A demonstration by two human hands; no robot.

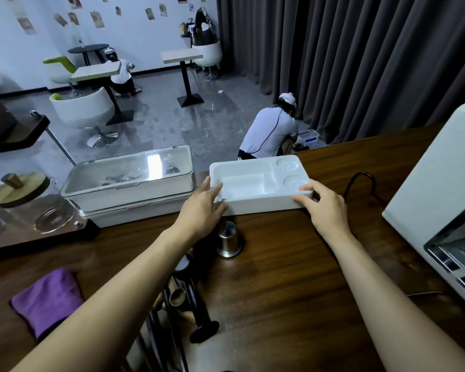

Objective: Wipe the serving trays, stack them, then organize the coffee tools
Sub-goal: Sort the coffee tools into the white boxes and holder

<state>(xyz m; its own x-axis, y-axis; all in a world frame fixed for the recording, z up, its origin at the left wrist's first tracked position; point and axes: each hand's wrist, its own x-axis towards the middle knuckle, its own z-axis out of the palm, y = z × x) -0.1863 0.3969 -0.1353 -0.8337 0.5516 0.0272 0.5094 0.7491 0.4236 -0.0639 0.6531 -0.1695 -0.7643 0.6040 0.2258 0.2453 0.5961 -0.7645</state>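
Tray (255, 181) on counter (279, 277): left hand (203, 210) presses its left end with straight fingers, no grip; right hand (325, 208) grasps near right corner, fingers curled over rim.

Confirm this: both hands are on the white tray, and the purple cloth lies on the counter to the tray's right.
Wrong side: in the head view the purple cloth lies on the counter to the left of the white tray, nearer the person. The left hand and right hand are indeed on the tray.
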